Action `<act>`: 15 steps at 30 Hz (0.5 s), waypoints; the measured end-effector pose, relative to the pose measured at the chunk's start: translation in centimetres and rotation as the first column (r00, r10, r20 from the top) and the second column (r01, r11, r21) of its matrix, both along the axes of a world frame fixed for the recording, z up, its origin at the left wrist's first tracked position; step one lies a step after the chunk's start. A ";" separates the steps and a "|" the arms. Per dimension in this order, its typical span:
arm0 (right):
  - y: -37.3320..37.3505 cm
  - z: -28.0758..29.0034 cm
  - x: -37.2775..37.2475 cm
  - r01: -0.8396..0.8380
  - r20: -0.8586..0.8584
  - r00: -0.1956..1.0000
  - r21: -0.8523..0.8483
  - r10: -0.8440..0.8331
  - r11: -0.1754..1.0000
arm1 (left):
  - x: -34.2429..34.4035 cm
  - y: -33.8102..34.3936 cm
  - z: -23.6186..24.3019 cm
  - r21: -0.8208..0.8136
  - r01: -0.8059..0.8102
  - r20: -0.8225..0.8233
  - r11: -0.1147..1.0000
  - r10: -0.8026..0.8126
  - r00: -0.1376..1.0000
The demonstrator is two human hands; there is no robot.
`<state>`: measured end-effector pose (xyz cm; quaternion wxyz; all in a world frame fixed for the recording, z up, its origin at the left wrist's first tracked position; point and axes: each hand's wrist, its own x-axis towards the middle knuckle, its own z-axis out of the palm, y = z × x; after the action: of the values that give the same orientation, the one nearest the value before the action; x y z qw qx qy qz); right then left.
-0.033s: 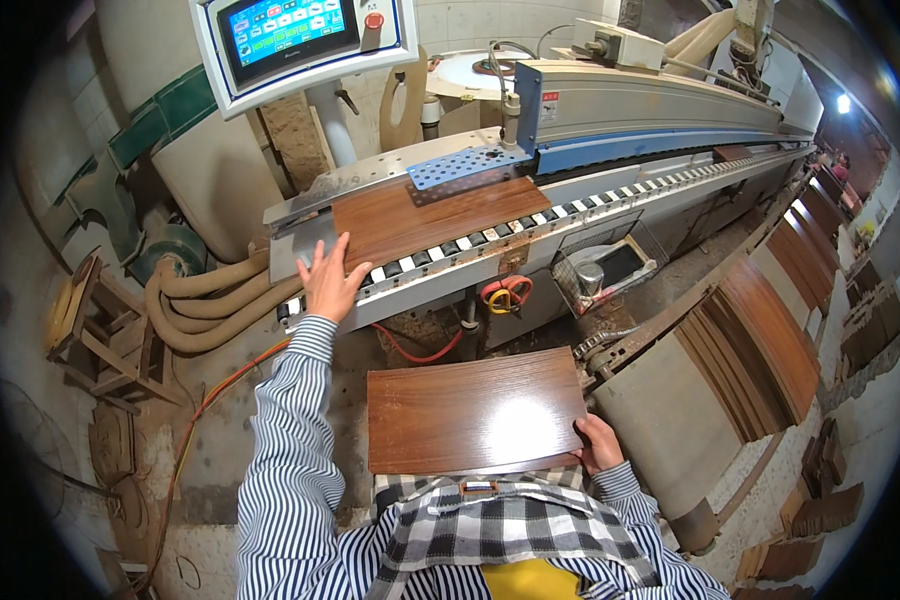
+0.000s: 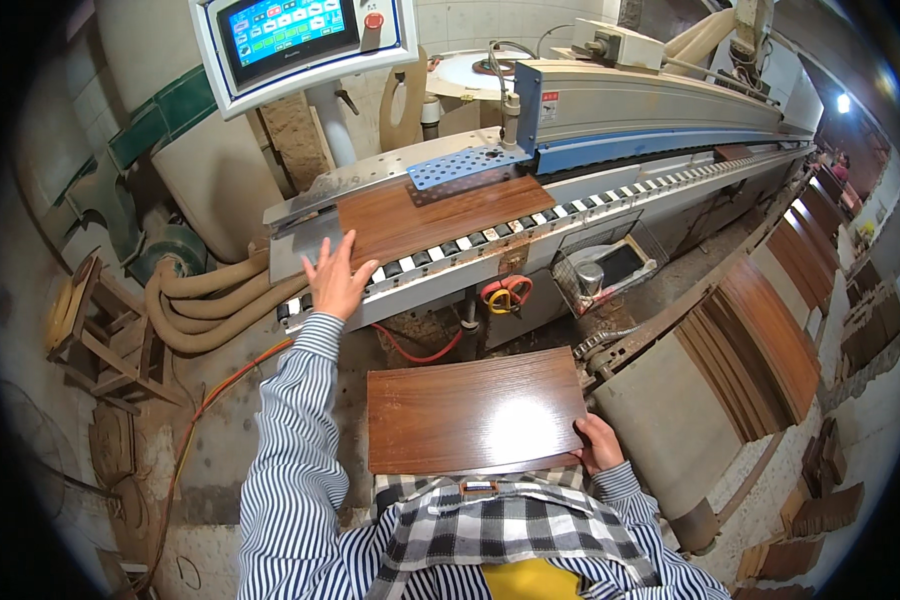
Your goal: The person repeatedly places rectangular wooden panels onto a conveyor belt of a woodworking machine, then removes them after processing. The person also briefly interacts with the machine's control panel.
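A brown wood-grain panel [image 2: 440, 222] lies flat on the feed bed of the long machine, partly under a blue perforated plate [image 2: 460, 168]. At its left end is my left hand [image 2: 338, 280], fingers spread, with fingertips over or against the panel's near left corner; I cannot tell how firmly they touch. Close to my body, a second brown panel [image 2: 450, 415] is held level, its glossy face up and catching a bright reflection. My right hand [image 2: 599, 445] is closed on its right edge, thumb on top and the other fingers mostly hidden beneath.
A row of black-and-white rollers [image 2: 485, 237] runs along the machine's near edge. Above left hangs a control screen [image 2: 290, 30]. To the right, stacked brown panels [image 2: 760, 330] rest by a grey conveyor belt [image 2: 660, 430]. Scissors [image 2: 507, 295] hang below the bed; thick hoses [image 2: 210, 300] lie left.
The panel on the machine has shifted slightly to the right. My left hand has moved a little to the right too. The panel in my right hand stays in place.
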<state>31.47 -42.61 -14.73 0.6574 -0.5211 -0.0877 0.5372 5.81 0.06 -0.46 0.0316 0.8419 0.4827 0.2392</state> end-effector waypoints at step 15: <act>-1.2 3.0 -0.9 -0.058 -0.033 0.997 0.289 0.070 0.956 | 2.8 -1.1 -0.8 -0.090 0.353 0.648 0.931 -0.214 0.731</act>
<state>30.61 -43.78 -11.69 0.7102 -0.4053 -0.1677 0.5507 8.60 -1.06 -1.27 0.3143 0.7694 0.3316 0.4463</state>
